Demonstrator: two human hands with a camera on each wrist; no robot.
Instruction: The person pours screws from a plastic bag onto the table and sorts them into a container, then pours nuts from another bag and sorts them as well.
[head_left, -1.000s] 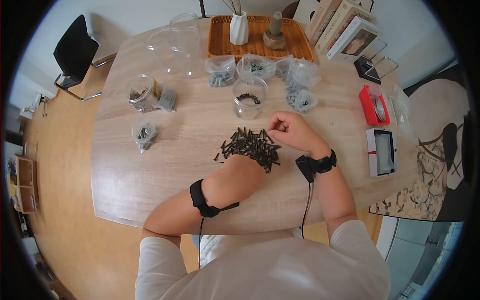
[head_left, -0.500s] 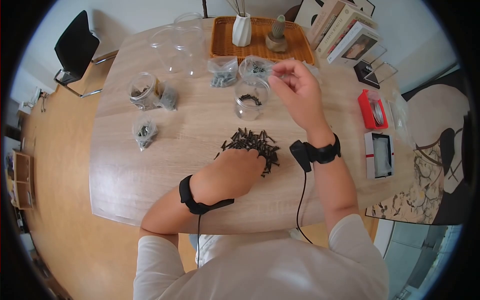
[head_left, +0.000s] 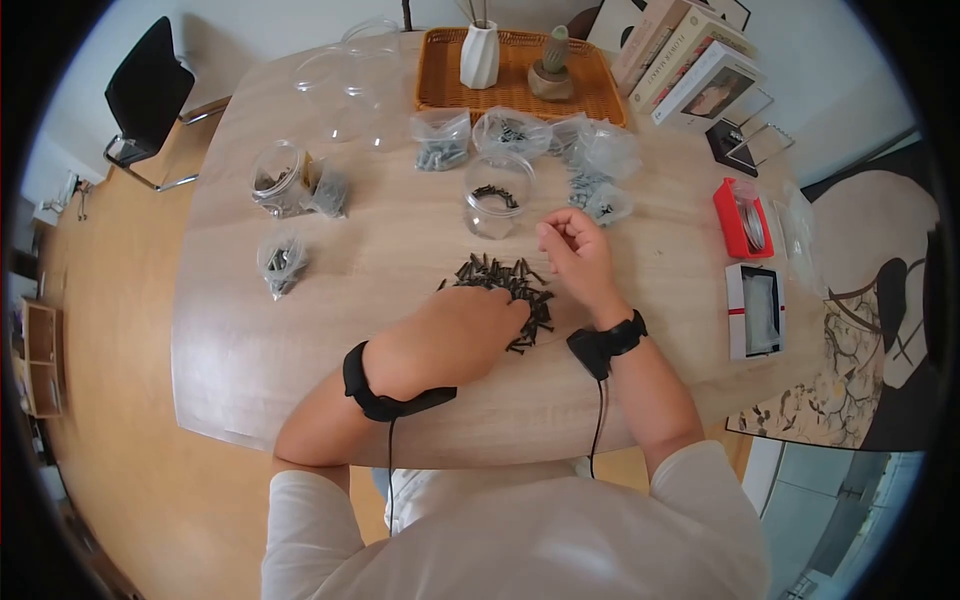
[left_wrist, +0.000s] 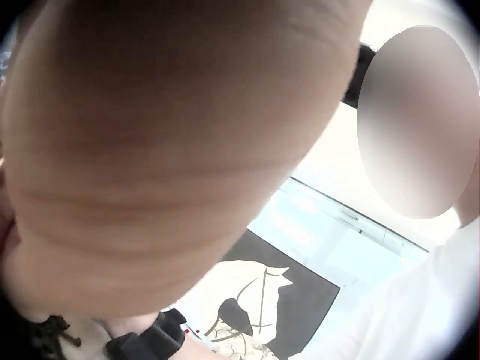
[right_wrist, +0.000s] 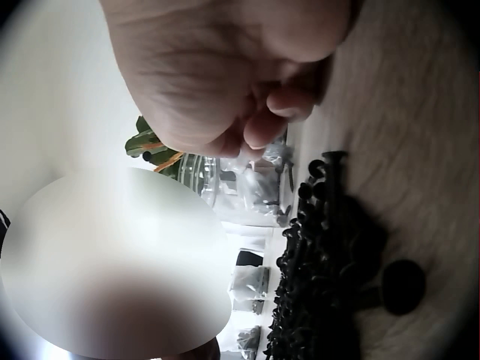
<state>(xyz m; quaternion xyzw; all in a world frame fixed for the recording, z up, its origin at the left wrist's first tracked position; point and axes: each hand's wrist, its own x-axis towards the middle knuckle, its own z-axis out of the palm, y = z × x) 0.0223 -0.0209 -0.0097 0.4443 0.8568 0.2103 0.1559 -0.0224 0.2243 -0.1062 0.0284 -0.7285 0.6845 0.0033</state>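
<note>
A heap of dark screws [head_left: 535, 300] lies loose on the table, its near left part hidden under my left hand [head_left: 445, 335]. That hand rests palm down with its fingertips among the screws; what the fingers do beneath it I cannot tell. Just right of the heap, my right hand [head_left: 580, 258] hovers with its fingers loosely curled, and no screw shows in them. The right wrist view has the curled fingertips [right_wrist: 264, 129] above the screws [right_wrist: 315, 247]. Beyond the heap stands a clear jar [head_left: 499, 215] with dark screws inside.
Plastic bags of hardware [head_left: 441, 152] line the back, before a wicker tray [head_left: 430, 75]. On the left are a jar with hardware [head_left: 282, 190] and a small bag [head_left: 283, 262]. A red bin [head_left: 735, 225] and an open box [head_left: 740, 320] sit at right.
My right hand rose from beside the heap to near the clear jar, then came back down to the heap's right side. The left hand shifted slightly left and stayed at the screws.
</note>
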